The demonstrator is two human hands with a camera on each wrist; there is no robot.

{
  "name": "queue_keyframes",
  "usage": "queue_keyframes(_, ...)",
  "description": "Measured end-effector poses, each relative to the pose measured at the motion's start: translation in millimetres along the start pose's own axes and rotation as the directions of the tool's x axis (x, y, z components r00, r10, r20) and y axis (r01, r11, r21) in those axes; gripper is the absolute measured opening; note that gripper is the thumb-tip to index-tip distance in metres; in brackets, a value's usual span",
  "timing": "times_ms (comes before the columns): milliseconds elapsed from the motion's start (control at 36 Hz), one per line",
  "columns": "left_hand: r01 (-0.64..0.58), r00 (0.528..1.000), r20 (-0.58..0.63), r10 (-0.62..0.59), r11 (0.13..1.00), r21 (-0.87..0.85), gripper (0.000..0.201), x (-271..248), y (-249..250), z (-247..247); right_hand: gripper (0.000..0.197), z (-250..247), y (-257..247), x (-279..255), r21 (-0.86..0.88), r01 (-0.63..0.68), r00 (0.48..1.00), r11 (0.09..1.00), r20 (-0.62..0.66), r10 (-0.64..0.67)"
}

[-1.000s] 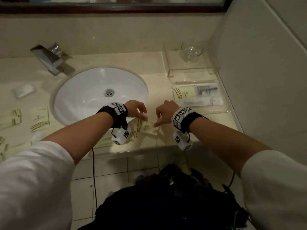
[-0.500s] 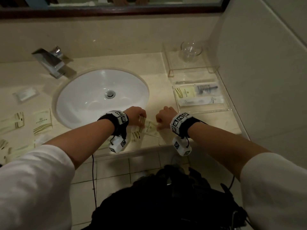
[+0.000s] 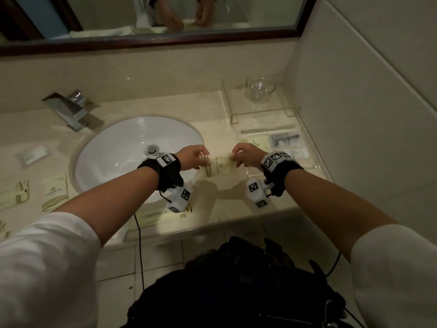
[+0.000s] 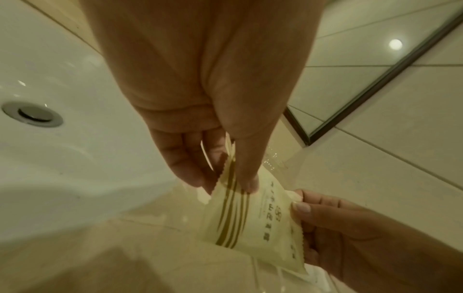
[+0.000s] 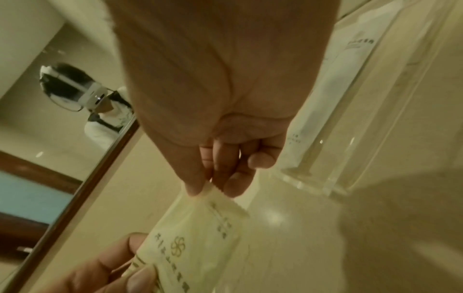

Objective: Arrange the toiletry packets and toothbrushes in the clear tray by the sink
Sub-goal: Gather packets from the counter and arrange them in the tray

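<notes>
A pale yellow toiletry packet (image 3: 221, 166) with gold stripes hangs above the counter between sink and tray, held by both hands. My left hand (image 3: 201, 159) pinches its striped left end (image 4: 231, 190); my right hand (image 3: 236, 159) pinches the right end (image 5: 209, 190). The packet (image 4: 255, 218) shows a logo and small print (image 5: 192, 243). The clear tray (image 3: 314, 165) lies to the right by the wall and holds a yellow packet (image 3: 254, 143), a clear-wrapped item (image 3: 285, 139) and a white packet (image 3: 299, 153).
White sink (image 3: 132, 152) and chrome tap (image 3: 68, 110) to the left. Several more packets (image 3: 55, 192) lie on the counter left of the sink and at the front edge (image 3: 151, 215). A second clear tray (image 3: 236, 116) with a glass (image 3: 260, 89) stands behind. Wall close on the right.
Both hands have lifted the packet off the counter's front edge and carried it up and away from me, toward the tray. Each hand now pinches one end.
</notes>
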State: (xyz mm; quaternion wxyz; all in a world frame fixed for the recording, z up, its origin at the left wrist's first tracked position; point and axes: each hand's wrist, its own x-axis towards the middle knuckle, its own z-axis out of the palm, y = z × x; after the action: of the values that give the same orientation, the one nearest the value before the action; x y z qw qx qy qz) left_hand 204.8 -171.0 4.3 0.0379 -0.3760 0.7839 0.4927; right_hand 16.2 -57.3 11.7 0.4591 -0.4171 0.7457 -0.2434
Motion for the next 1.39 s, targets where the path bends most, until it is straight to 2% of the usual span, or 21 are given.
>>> queue_keyframes(111,0.032,0.997,-0.066,-0.046,0.979,-0.2,0.022,14,19,8,0.019,-21,11,-2,0.185,-0.002,0.992,0.983,-0.122,0.025)
queue_keyframes(194,0.063,0.992,-0.083,-0.096,0.942,-0.329,0.02,25,35,14,0.008,-33,20,-8,0.279,0.004,0.982,0.96,-0.183,0.049)
queue_keyframes(250,0.067,0.992,-0.07,-0.105,0.908,-0.413,0.018,31,47,19,0.017,-41,27,-10,0.304,-0.003,0.977,0.953,-0.2,0.067)
queue_keyframes(306,0.063,0.993,-0.057,-0.1,0.884,-0.463,0.017,37,58,25,0.023,-48,34,-11,0.326,-0.009,0.974,0.945,-0.211,0.082)
queue_keyframes(389,0.058,0.994,-0.053,-0.095,0.878,-0.474,0.015,45,70,33,0.017,-52,42,-15,0.355,0.008,0.971,0.935,-0.226,0.078)
queue_keyframes(528,0.078,0.991,-0.066,-0.115,0.906,-0.416,0.012,65,81,48,0.012,-62,60,-15,0.392,0.02,0.953,0.92,-0.284,0.101)
queue_keyframes(750,0.139,0.977,-0.094,-0.193,0.903,-0.406,0.025,91,94,61,0.011,-75,81,-6,0.404,-0.009,0.931,0.915,-0.33,0.154)
queue_keyframes(861,0.151,0.967,-0.136,-0.214,0.917,-0.369,0.018,103,95,66,0.015,-79,89,7,0.397,-0.033,0.915,0.917,-0.358,0.188)
queue_keyframes(944,0.18,0.954,-0.18,-0.241,0.937,-0.298,0.016,114,92,67,0.017,-83,91,13,0.317,-0.069,0.904,0.946,-0.382,0.194)
queue_keyframes(1083,0.227,0.935,-0.235,-0.264,0.958,-0.174,0.028,123,93,64,0.026,-92,90,26,0.194,-0.157,0.901,0.968,-0.374,0.221)
queue_keyframes(1222,0.203,0.95,-0.238,-0.201,0.979,-0.017,0.021,128,93,58,0.037,-96,87,40,0.021,-0.198,0.908,0.98,-0.372,0.192)
queue_keyframes(1333,0.179,0.957,-0.248,-0.153,0.98,0.089,0.013,131,95,50,0.029,-97,86,44,-0.055,-0.197,0.918,0.979,-0.359,0.165)
queue_keyframes(1389,0.169,0.963,-0.238,-0.129,0.973,0.156,0.009,133,96,48,0.034,-97,88,45,-0.076,-0.193,0.918,0.978,-0.366,0.153)
